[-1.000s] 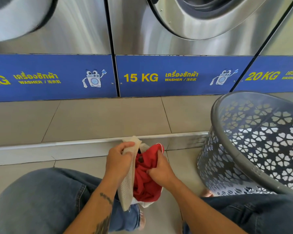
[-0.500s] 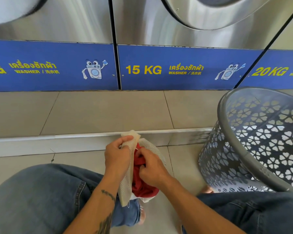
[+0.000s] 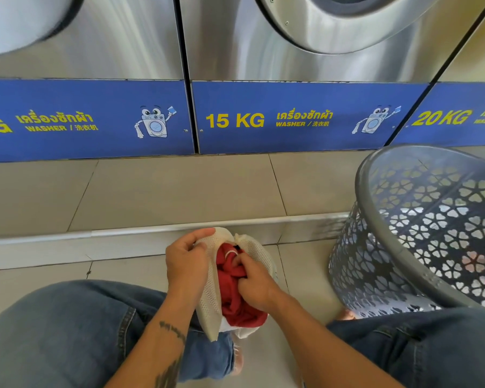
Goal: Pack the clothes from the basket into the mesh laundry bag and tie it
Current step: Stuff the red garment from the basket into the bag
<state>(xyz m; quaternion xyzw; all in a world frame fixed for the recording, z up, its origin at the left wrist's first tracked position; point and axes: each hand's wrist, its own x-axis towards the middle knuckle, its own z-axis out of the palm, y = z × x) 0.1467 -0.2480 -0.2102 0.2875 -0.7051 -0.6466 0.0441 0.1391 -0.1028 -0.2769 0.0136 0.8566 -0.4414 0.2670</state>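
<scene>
Left hand (image 3: pixel 186 261): clamped on the near-left edge of the mesh laundry bag (image 3: pixel 212 301), thumb pinching the cream netting at the bag's mouth.
Right hand (image 3: pixel 254 281): fingers curled tight on the red garment (image 3: pixel 235 303) — knuckles down inside the bag's opening.
Hands together: close, one on each side of the bag mouth, not touching each other.
Bag: held just above the floor between the person's knees in blue jeans (image 3: pixel 62 331); red cloth fills it, with a sliver of white showing at the bottom.
Basket (image 3: pixel 420 236): grey plastic with flower-shaped cutouts, right of the bag, tilted — its inside shows no clothes that I can make out.
Writing: behind the bag, a blue band (image 3: pixel 291 119) reads "15 KG", Thai script, "WASHER /" and Chinese characters, beside a cartoon washing machine; further right, "20 KG".
Machines: steel washer fronts (image 3: pixel 235 46) above the band, with a round door straight beyond the bag.
Surface: beige floor tiles (image 3: pixel 151 191), with a raised tiled step just beyond the bag.
</scene>
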